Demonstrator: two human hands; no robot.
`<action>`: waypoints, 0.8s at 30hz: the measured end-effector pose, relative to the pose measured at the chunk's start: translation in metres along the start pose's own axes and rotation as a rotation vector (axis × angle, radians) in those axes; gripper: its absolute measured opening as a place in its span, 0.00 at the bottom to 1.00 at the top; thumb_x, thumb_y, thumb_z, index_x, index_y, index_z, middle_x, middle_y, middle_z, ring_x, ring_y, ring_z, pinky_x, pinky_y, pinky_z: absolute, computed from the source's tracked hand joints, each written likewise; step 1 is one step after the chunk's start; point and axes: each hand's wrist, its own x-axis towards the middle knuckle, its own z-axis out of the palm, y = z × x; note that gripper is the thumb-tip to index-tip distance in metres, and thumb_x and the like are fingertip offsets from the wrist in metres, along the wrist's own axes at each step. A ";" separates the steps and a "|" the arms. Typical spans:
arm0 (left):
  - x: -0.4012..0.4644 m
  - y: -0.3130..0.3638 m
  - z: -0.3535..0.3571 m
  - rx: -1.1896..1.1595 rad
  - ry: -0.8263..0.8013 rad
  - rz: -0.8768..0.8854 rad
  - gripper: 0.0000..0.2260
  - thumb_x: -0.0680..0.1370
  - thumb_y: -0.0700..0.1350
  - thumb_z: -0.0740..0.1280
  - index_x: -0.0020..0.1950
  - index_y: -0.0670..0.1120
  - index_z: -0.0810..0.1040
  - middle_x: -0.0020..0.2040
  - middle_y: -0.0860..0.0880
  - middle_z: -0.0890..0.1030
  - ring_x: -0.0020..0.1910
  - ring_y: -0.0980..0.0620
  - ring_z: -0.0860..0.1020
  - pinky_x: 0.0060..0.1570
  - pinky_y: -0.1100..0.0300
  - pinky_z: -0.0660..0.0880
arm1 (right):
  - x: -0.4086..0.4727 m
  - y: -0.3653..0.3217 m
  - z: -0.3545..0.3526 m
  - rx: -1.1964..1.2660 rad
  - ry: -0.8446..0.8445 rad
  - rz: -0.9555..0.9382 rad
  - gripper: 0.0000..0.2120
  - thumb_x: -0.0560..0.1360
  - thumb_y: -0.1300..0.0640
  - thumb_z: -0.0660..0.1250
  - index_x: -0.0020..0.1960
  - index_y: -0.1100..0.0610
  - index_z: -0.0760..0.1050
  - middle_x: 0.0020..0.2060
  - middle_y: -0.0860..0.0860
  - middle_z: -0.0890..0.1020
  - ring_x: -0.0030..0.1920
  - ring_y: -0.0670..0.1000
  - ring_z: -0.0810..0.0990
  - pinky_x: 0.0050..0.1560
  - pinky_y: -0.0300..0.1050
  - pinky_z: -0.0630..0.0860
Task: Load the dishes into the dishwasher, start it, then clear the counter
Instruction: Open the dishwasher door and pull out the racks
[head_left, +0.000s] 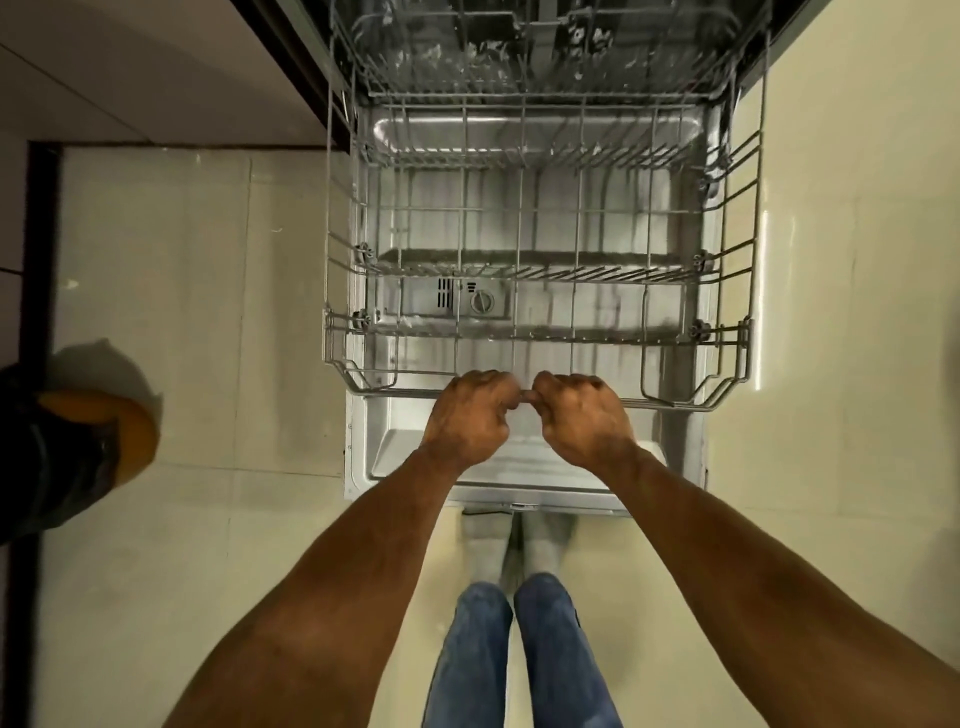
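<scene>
Below, both hands side by side at front rim of lower rack (540, 332). Left hand (467, 418) curled tight round rim wire; right hand (584, 418) likewise, fingers clamped on same wire. Rack sat pulled out over open dishwasher door (519, 467). Upper rack (540, 78) farther back. Pale tiled floor (182, 312) either side; orange object (111, 431) at left.
</scene>
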 end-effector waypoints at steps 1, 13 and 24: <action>-0.005 0.000 0.002 0.000 -0.011 -0.004 0.07 0.73 0.33 0.64 0.44 0.43 0.78 0.43 0.45 0.81 0.44 0.43 0.77 0.44 0.53 0.72 | -0.006 -0.002 0.001 -0.001 -0.009 0.003 0.07 0.75 0.57 0.69 0.42 0.59 0.76 0.30 0.55 0.82 0.29 0.59 0.80 0.32 0.45 0.75; -0.054 0.002 0.025 0.003 -0.118 -0.035 0.08 0.77 0.35 0.61 0.50 0.44 0.78 0.49 0.47 0.81 0.51 0.46 0.76 0.52 0.56 0.66 | -0.058 -0.022 0.011 0.004 -0.070 0.046 0.07 0.74 0.58 0.72 0.41 0.58 0.76 0.30 0.55 0.81 0.29 0.58 0.80 0.34 0.45 0.75; -0.052 0.005 0.017 0.018 -0.186 -0.051 0.07 0.79 0.37 0.60 0.51 0.45 0.77 0.48 0.46 0.80 0.50 0.47 0.75 0.47 0.58 0.66 | -0.058 -0.022 0.007 0.003 -0.174 0.058 0.08 0.79 0.55 0.65 0.47 0.60 0.76 0.36 0.58 0.82 0.36 0.61 0.80 0.39 0.50 0.74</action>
